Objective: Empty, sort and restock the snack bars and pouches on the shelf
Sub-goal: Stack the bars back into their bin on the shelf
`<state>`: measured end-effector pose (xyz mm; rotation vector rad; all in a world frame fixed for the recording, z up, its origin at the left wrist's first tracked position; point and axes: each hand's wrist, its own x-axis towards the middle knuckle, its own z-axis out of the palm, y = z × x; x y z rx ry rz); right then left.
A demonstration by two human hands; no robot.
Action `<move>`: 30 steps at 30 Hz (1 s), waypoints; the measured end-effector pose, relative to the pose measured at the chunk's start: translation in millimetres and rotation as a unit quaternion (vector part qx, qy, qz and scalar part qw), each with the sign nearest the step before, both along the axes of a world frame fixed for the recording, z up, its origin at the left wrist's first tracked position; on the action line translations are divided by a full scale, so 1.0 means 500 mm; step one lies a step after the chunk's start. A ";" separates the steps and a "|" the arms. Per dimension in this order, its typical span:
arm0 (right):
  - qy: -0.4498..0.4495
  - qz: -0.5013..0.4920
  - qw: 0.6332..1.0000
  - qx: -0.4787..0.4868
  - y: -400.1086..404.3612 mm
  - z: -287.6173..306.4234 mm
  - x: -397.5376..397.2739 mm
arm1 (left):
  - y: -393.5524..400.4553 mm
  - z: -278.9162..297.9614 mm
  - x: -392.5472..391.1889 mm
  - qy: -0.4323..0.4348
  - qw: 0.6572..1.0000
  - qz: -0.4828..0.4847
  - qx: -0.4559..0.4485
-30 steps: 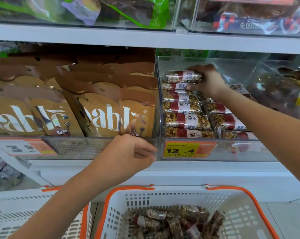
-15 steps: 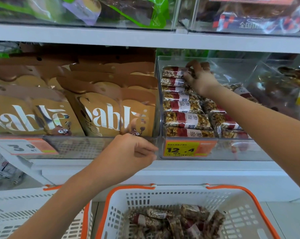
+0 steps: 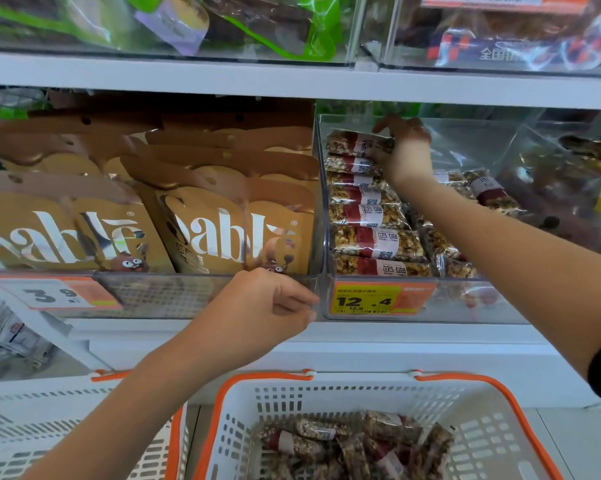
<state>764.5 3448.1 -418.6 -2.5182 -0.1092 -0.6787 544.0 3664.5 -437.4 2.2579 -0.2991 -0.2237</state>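
A clear bin (image 3: 500, 306) on the middle shelf holds a neat column of nut snack bars (image 3: 375, 242) with red labels, plus a few loose bars (image 3: 493, 190) to the right. My right hand (image 3: 404, 150) reaches deep into the bin and grips the rearmost snack bar (image 3: 351, 143) at the top of the column. My left hand (image 3: 268, 306) pinches the front lip of the neighbouring clear bin (image 3: 160, 296), which is full of brown pouches (image 3: 236, 233). Below, a white basket (image 3: 493, 431) with an orange rim holds several more bars (image 3: 358, 445).
A second white basket (image 3: 67, 434) sits at the lower left. Price tags reading 3.9 (image 3: 53, 294) and 12.4 (image 3: 378, 299) hang on the bin fronts. The shelf above (image 3: 292, 77) carries bins of green and dark packets. Another clear bin (image 3: 576, 174) stands to the right.
My right hand has pushed further back in the bin with the bar, setting it at the far end of the column. My left hand has stayed on the bin lip.
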 end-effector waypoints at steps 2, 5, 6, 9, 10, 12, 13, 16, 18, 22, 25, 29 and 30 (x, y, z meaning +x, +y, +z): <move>-0.007 -0.009 1.000 -0.013 0.009 -0.005 0.007 | 0.000 0.000 0.001 0.001 1.000 0.003 -0.001; 0.003 0.004 1.000 0.000 0.006 -0.009 0.001 | -0.001 0.000 0.001 0.002 1.000 0.000 0.001; 0.006 0.013 1.000 0.006 0.002 -0.010 0.000 | -0.001 0.000 0.001 0.002 1.000 -0.001 0.001; 0.013 0.033 0.999 0.013 -0.007 -0.009 -0.008 | -0.001 0.000 0.000 0.002 1.000 -0.003 -0.001; 0.014 0.036 0.999 0.011 -0.009 -0.008 -0.011 | -0.002 0.000 -0.001 0.002 1.000 -0.004 -0.001; 0.013 0.039 0.999 0.007 -0.012 -0.010 -0.015 | -0.001 0.000 0.000 0.000 1.000 -0.008 0.002; 0.014 0.038 0.999 0.007 -0.012 -0.010 -0.017 | -0.001 -0.001 0.000 -0.001 1.000 -0.010 0.004; 0.026 0.032 0.999 0.000 -0.013 -0.012 -0.019 | 0.000 -0.003 0.001 -0.004 1.000 -0.012 0.010; 0.025 0.029 0.999 -0.003 -0.013 -0.007 -0.028 | 0.001 -0.003 0.002 -0.007 1.000 -0.014 0.016; 0.028 0.041 0.999 0.019 -0.018 0.017 -0.081 | 0.004 -0.007 0.003 -0.009 0.999 -0.023 0.026; 0.019 0.066 0.996 0.053 -0.033 0.037 -0.165 | 0.005 -0.011 -0.002 -0.002 1.000 -0.005 0.024; -0.019 0.093 0.991 0.089 -0.059 0.038 -0.352 | -0.013 -0.021 -0.032 -0.002 1.000 0.024 -0.010; -0.037 0.096 0.990 0.100 -0.061 0.026 -0.403 | -0.022 -0.034 -0.040 0.001 0.999 0.034 -0.017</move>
